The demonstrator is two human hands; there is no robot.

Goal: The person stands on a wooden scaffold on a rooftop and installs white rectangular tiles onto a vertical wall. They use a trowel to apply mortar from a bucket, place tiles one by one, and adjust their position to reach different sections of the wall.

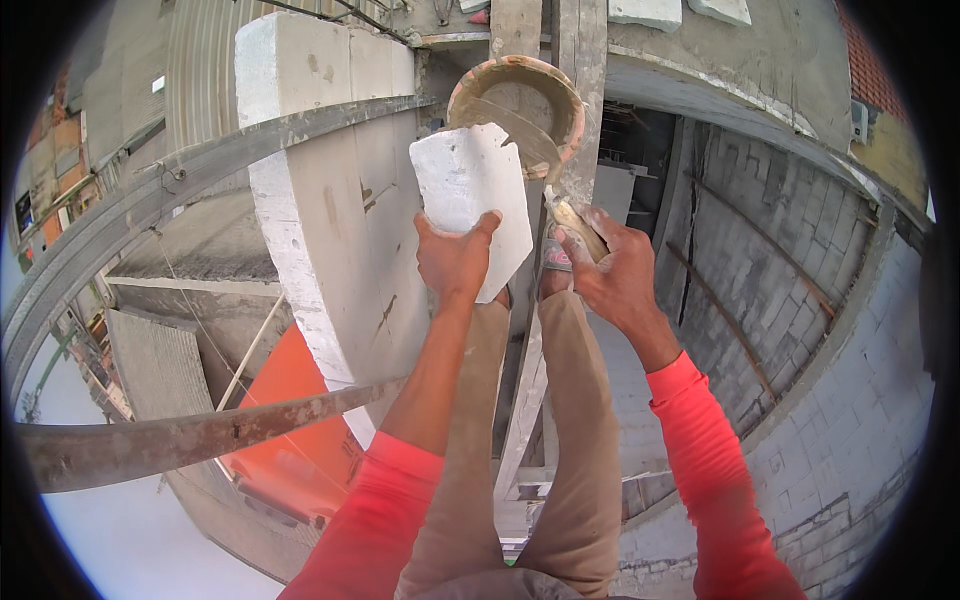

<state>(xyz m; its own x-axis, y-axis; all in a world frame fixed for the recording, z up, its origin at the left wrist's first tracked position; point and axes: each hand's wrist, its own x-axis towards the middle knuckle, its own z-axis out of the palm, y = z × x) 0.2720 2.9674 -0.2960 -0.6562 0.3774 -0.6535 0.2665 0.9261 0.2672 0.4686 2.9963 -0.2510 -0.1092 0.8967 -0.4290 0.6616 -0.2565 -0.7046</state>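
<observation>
A broken piece of white lightweight block [470,200], with an uneven outline and a small notch at its upper edge, is gripped in my left hand [455,255]; the thumb lies over its face. My right hand [615,265] is closed around the pale handle of a trowel [580,228]. The trowel's mortar-smeared front end points toward a round basin [575,110] of wet grey mortar. This basin sits on planks just beyond both hands, and the block piece overlaps its near left side. How much of the trowel's blade shows is hard to make out.
A white block wall [330,200] rises along my left. Curved-looking metal bars [200,435] cross at the left. I stand on narrow planks [578,60] high up, with a deep drop beside a grey block wall [780,220] at right. An orange sheet [290,430] lies below left.
</observation>
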